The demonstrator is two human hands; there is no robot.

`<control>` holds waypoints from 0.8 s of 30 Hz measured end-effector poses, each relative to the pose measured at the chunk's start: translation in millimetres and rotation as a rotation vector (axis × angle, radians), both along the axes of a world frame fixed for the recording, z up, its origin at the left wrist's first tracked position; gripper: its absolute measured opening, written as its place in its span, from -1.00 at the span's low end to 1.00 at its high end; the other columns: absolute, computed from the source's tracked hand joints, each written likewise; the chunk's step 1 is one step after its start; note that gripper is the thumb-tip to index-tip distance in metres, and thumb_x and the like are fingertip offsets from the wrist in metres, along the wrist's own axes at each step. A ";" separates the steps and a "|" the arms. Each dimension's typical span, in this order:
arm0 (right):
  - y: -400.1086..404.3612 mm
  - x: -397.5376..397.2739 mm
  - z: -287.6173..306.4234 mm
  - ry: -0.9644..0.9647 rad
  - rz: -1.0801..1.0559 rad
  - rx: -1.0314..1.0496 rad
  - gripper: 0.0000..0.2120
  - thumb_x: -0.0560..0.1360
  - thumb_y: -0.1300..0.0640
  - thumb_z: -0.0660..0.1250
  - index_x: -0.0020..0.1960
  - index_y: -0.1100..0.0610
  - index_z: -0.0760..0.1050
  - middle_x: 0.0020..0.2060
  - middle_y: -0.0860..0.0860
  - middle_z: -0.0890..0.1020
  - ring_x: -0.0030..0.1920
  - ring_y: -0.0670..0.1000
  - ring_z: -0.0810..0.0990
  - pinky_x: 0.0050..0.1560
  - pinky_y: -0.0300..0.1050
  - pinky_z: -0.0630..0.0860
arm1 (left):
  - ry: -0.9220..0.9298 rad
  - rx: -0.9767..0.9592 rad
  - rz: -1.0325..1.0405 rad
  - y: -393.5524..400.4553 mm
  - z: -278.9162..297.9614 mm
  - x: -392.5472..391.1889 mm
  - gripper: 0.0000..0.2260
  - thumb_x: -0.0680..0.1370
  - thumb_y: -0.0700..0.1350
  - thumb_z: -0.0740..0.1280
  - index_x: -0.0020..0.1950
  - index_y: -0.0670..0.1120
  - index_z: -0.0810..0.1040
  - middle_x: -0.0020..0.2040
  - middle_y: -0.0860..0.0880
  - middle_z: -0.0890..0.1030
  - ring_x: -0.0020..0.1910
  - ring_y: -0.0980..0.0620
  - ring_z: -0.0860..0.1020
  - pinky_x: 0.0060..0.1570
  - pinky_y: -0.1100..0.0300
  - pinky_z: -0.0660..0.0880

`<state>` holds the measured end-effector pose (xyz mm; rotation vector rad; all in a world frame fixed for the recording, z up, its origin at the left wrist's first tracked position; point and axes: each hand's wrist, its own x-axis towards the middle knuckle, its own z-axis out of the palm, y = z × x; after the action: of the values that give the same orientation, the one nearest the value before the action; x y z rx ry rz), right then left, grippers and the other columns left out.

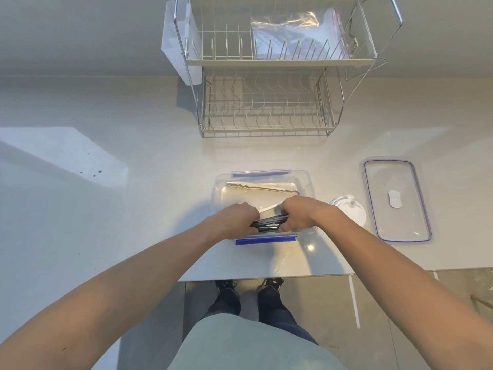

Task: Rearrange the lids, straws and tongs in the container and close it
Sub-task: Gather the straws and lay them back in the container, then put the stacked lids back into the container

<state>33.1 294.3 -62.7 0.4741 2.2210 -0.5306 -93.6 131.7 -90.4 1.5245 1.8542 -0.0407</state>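
From the head camera, a clear plastic container [262, 201] with blue clip latches stands on the pale countertop [106, 209], uncovered, in front of a two-tier wire dish rack [266, 102]. Over the container's near edge, the left hand [237, 220] and the right hand [298, 213] each grasp one end of a bundle of black straws [269, 224], fingers curled round it; the bundle lies crosswise between them, just inside the container's near wall. Metal tongs [262, 188] lie inside the container along its far wall. A white piece pokes out between the two hands inside the container; what it is cannot be told. Just to the right of the container, round white lids [349, 212] sit on the countertop. Further right of the container, beyond those lids, lies the container's own rectangular lid [397, 201], clear with a blue seal. A crumpled clear plastic bag [288, 30] rests on the rack's upper tier.
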 end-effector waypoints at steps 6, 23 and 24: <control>3.2 13.3 11.5 0.227 -0.085 0.088 -0.77 0.59 0.00 0.34 0.10 0.13 0.64 0.08 0.11 0.69 0.08 0.19 0.64 0.02 -0.02 0.55 | 0.025 0.076 -0.039 3.2 5.0 1.4 -0.84 0.59 -0.10 0.27 -0.08 -0.09 0.63 -0.20 -0.03 0.60 -0.17 -0.09 0.56 -0.12 -0.01 0.54; 69.8 162.6 1.1 0.516 -1.222 0.165 -0.71 0.60 0.09 0.35 0.25 0.21 0.55 0.10 0.09 0.63 0.06 0.11 0.57 0.01 -0.09 0.41 | -0.278 0.223 0.200 109.6 32.2 69.4 -0.79 0.59 -0.12 0.29 0.07 -0.12 0.71 -0.03 -0.01 0.71 -0.09 0.04 0.57 -0.05 0.19 0.47; 69.6 166.6 -4.1 0.509 -1.277 0.147 -0.68 0.60 0.09 0.35 0.28 0.23 0.53 0.13 0.11 0.62 0.10 0.13 0.57 0.03 -0.07 0.42 | -0.290 0.212 0.259 117.3 33.0 75.9 -0.78 0.59 -0.10 0.30 0.13 -0.11 0.69 0.00 -0.01 0.71 -0.05 0.03 0.59 -0.04 0.21 0.45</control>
<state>199.7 363.9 -66.8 2.0513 2.1599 -1.2162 -17.7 249.0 -57.4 1.3316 1.8443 0.4868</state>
